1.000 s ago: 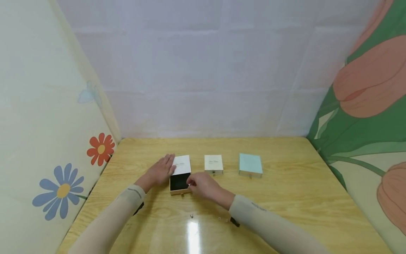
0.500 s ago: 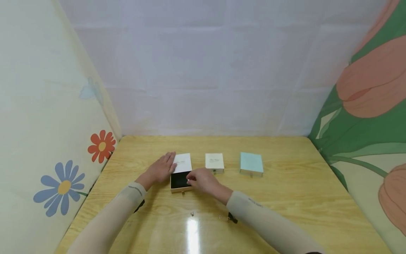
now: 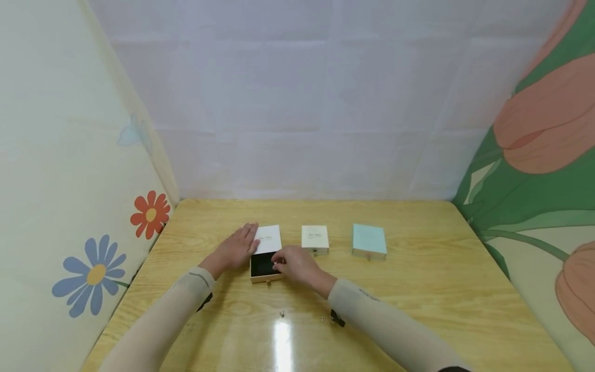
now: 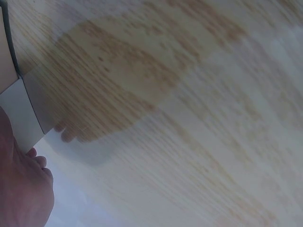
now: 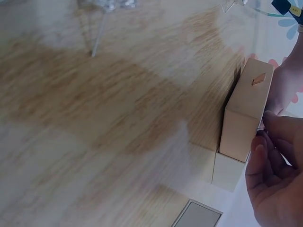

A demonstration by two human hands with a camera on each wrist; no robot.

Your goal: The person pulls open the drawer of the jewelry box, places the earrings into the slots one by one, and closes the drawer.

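A white sliding box (image 3: 269, 239) lies at the left of the table, its black-lined drawer (image 3: 261, 265) pulled out toward me. My left hand (image 3: 238, 247) rests along the left side of the white sleeve, fingers extended; the left wrist view catches its fingertips by the sleeve's side. Over the drawer's right edge, my right hand (image 3: 297, 264) pinches a small shiny piece (image 5: 261, 128) between thumb and index finger. Most of that piece is hidden by the fingertips, and I cannot tell its kind. A tan drawer front with a pull tab (image 5: 258, 79) shows in the right wrist view.
A cream box (image 3: 314, 238) and a light blue box (image 3: 369, 239), both closed, stand to the right in a row. Nearer me lie small glittering pieces (image 3: 282, 313); close up, one shows clear stones (image 5: 111, 4) and a thin pin. A white cloth (image 3: 297, 103) hangs behind.
My right hand has shifted slightly up over the drawer, still pinching the small piece, and its forearm has moved a little left. The left hand stays on the white box.
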